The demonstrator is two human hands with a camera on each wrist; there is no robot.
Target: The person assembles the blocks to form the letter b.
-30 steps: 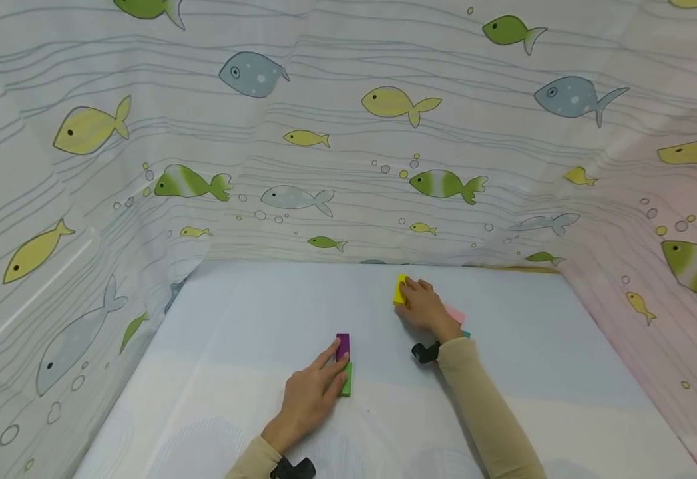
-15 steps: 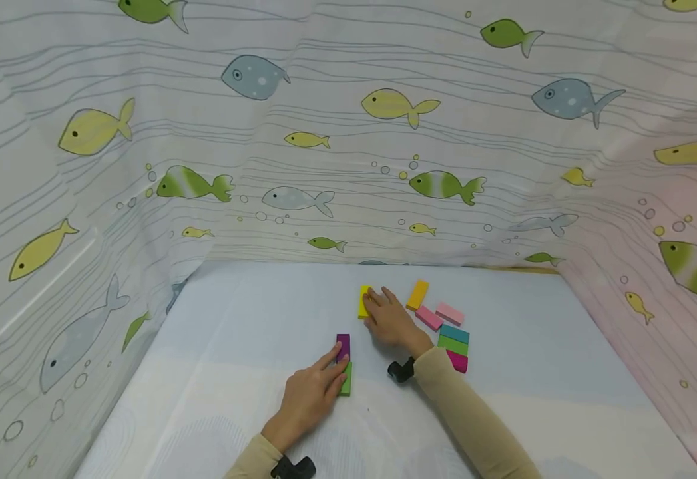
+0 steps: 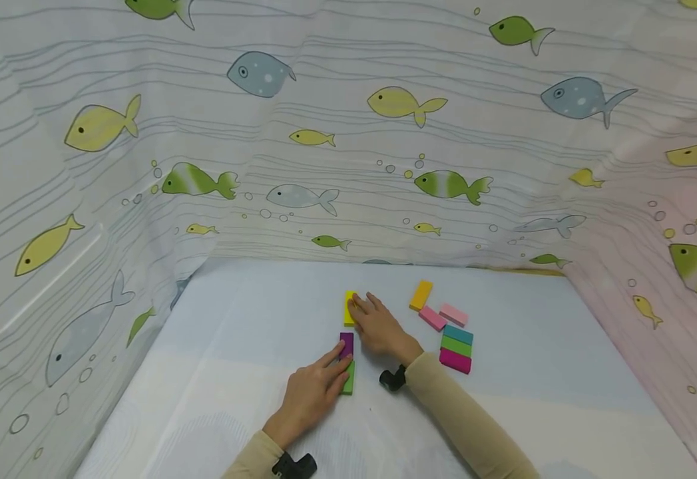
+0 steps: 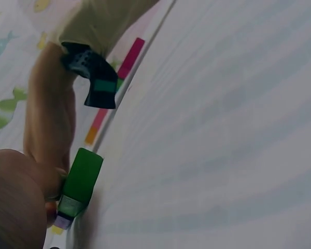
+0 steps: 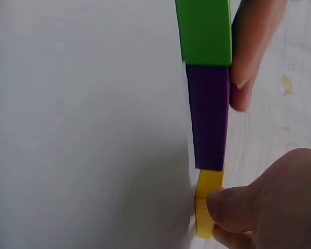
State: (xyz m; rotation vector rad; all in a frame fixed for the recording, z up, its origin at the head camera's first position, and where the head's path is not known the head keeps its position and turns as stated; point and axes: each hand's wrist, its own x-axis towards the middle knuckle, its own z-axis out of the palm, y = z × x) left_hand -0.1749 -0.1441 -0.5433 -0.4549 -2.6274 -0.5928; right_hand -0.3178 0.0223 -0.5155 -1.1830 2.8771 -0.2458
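Observation:
A green block (image 3: 349,379) and a purple block (image 3: 346,344) lie end to end on the pale cloth. My left hand (image 3: 337,364) rests on them with straight fingers. My right hand (image 3: 361,310) holds a yellow block (image 3: 349,307) just beyond the purple one's far end, fingers over its top. In the right wrist view the thumb (image 5: 238,205) presses the side of the yellow block (image 5: 207,202), which nearly meets the purple block (image 5: 208,116) in line with the green block (image 5: 205,31). The left wrist view shows the green block (image 4: 82,181) beside my left hand (image 4: 15,202).
To the right lie several loose blocks: orange (image 3: 421,295), pink (image 3: 433,318), light pink (image 3: 453,314), teal (image 3: 458,334), green (image 3: 456,346) and magenta (image 3: 455,360). Fish-patterned curtain walls (image 3: 324,166) close the back and both sides of the cloth-covered table (image 3: 252,313).
My right hand has brought the yellow block leftward and nearer, from the loose blocks to the far end of the purple block. My left hand has stayed on the purple and green blocks.

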